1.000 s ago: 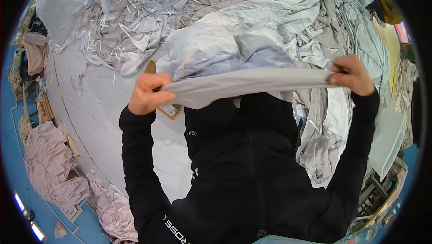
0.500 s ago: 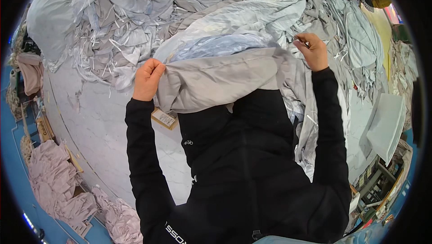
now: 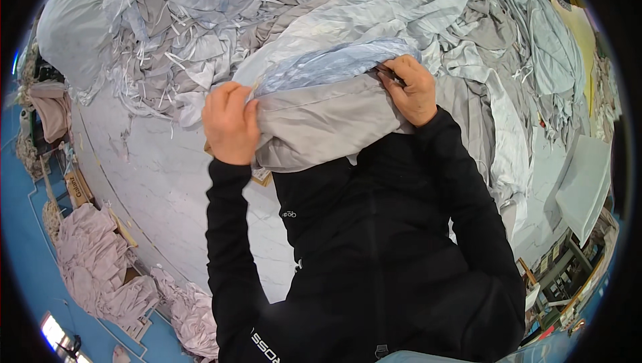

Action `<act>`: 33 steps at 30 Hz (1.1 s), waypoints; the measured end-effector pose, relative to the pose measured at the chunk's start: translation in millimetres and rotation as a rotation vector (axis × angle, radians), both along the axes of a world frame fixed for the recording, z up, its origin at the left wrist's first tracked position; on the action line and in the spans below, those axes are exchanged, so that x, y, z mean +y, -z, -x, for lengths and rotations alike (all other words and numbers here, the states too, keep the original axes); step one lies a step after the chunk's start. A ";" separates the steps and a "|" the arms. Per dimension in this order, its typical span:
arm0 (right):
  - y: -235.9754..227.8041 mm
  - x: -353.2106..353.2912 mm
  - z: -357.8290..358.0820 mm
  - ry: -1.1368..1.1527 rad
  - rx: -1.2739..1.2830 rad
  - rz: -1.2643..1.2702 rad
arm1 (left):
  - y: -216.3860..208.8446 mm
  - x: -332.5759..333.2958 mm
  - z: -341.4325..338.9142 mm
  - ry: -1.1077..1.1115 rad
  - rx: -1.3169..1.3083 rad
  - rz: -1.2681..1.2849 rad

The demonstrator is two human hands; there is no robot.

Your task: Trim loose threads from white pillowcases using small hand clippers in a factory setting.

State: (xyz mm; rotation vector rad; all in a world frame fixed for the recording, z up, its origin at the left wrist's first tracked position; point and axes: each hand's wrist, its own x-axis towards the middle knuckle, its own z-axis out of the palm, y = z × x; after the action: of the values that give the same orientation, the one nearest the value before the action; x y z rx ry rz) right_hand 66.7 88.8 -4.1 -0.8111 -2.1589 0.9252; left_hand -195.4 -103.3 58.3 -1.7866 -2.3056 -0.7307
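Note:
My left hand (image 3: 229, 122) grips the left end of a grey garment (image 3: 321, 125), bunched and folded between both hands in front of my chest. My right hand (image 3: 411, 88) pinches its right end, fingers closed on the cloth. A pale blue fabric layer (image 3: 334, 65) lies along the top edge of the grey piece. Both arms wear black sleeves (image 3: 231, 249). The lower part of the garment hangs against my black jacket.
A large heap of grey and pale blue garments (image 3: 221, 22) covers the far side of a white marble-patterned table (image 3: 160, 182). Pinkish cloth piles (image 3: 93, 262) lie on the blue floor at left. Flat pale sheets (image 3: 585, 182) rest at right.
My hands have come closer together, folding the grey garment from a wide stretched span into a shorter bunched fold. The right hand moved left, the left hand rose a little.

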 end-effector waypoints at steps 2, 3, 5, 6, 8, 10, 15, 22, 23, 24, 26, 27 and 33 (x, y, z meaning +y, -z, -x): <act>-0.7 -0.5 0.5 0.005 0.011 -0.015 | -10.3 9.1 -34.1 0.046 -0.127 -0.179; 1.4 -1.5 1.8 0.005 0.021 -0.028 | -11.7 16.3 -48.3 0.156 -0.207 -0.148; 1.5 -3.3 5.0 0.004 0.023 -0.026 | -6.3 28.9 -63.8 0.264 -0.285 -0.113; 0.2 -3.9 5.6 0.010 0.022 -0.039 | 2.3 37.9 -65.3 0.280 -0.215 -0.084; -0.7 -5.3 5.0 0.013 0.018 -0.031 | 15.4 46.8 -60.4 0.299 -0.144 -0.052; -0.1 -5.6 4.4 0.017 0.016 -0.021 | 24.1 47.9 -52.0 0.299 -0.134 0.012; -1.6 -4.6 3.8 0.016 0.027 -0.007 | 28.1 53.4 -49.4 0.290 -0.139 0.043; -1.5 -4.4 1.8 0.007 0.032 -0.021 | 21.8 50.4 -45.6 0.275 -0.241 0.038; -3.7 -5.2 1.1 0.006 0.021 -0.023 | 20.6 49.4 -46.1 0.273 -0.240 0.040; -6.3 -6.5 0.4 0.005 0.011 -0.025 | 19.5 48.7 -47.0 0.272 -0.226 0.037; -13.5 -12.5 -1.0 -0.026 0.015 -0.012 | 18.7 45.3 -47.7 0.271 -0.213 0.036; -17.6 -15.9 -1.6 -0.055 0.019 -0.002 | 18.8 42.7 -47.6 0.260 -0.241 0.034; -30.3 -28.7 6.3 -0.165 0.024 0.043 | 22.5 38.2 -47.6 0.248 -0.258 0.012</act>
State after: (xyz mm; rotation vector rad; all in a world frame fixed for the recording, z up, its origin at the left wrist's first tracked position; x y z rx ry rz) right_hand 60.4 60.2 26.2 -0.6457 -2.2174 1.0615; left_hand -147.9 -65.1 35.8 -2.1219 -2.2620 -1.0449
